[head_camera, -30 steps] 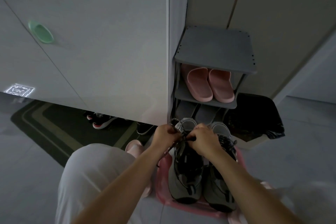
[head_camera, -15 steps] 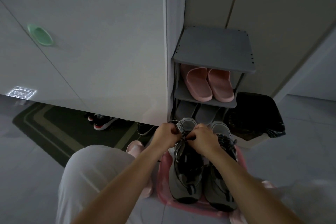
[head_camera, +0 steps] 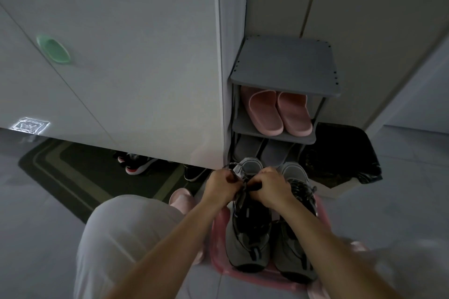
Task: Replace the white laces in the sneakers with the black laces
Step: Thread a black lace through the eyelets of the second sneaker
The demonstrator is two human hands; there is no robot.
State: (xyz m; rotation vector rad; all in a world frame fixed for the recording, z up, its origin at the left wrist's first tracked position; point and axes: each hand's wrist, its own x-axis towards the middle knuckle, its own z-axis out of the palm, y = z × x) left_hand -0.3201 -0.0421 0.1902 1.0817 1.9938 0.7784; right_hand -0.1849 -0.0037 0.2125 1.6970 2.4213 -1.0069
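Both hands are working at the far, toe end of the left grey-and-black mesh sneaker [head_camera: 247, 233]. The left hand [head_camera: 222, 185] is curling its fingers round a thin dark cord lace [head_camera: 245, 187]. The right hand [head_camera: 271, 188] is pinching the same lace from the other side, fists nearly touching. The light's dim, so whether that's the black lace I can't tell for sure, but it's reading dark.

The matching right sneaker [head_camera: 296, 238] is sitting just beside it, touching, toes pointing far. Both are resting on a pink plastic stool [head_camera: 217, 233], near centre.

Handling, IMO: the lace is looking light, limp and floppy, no push in it, so it's best taken right by the stiff tip for threading. The tips are hidden in the fists atm. The sneaker is looking light too, w/ a soft upper and stiff sole, and it's probably prone to sliding on smooth plastic. Bracing it at the eyelet row makes sense.

Count:
- 2 sneakers, 2 hands, 1 lace in play.
- 0 white laces plainly showing.
- Far behind, 1 grey plastic shoe rack [head_camera: 284, 63] is carrying 2 pink foam slides [head_camera: 266, 111].
- 2 grey slippers [head_camera: 247, 148] are lying on the shelf below.
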